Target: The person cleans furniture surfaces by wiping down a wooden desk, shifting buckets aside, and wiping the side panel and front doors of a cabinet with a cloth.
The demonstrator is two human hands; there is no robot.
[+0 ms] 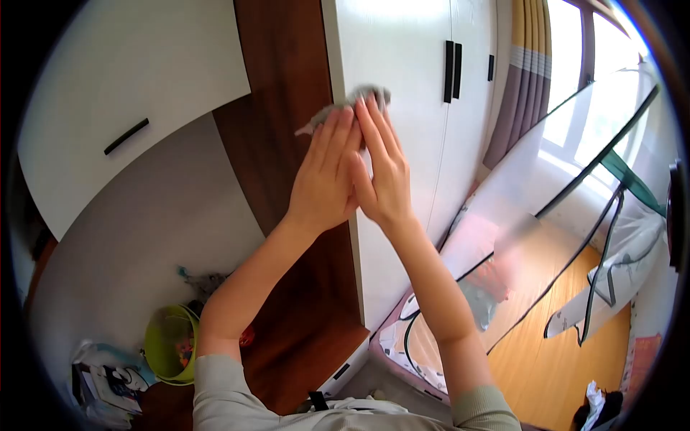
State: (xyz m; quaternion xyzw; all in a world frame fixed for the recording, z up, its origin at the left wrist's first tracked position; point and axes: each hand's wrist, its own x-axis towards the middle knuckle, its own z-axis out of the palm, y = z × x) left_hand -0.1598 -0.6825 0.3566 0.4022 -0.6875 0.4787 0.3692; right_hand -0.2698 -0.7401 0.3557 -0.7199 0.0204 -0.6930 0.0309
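Note:
Both my hands are raised together in front of the white wardrobe (395, 54), near its corner with a dark brown wood panel (287, 65). A crumpled grey cloth (370, 92) shows around and behind the fingertips, with one end sticking out to the left. My left hand (327, 169) has its fingers straight and close together, held over the cloth. Beside it, my right hand (386, 161) also keeps its fingers long over the cloth, its thumb next to the left hand. The palms and most of the cloth are hidden.
An upper white cabinet door (136, 79) hangs at left. Below, a green bucket (172, 345) holds small colourful items, with books (111, 388) nearby. To the right, a mesh tent (532, 187) with black-edged panels covers a bed area by the window.

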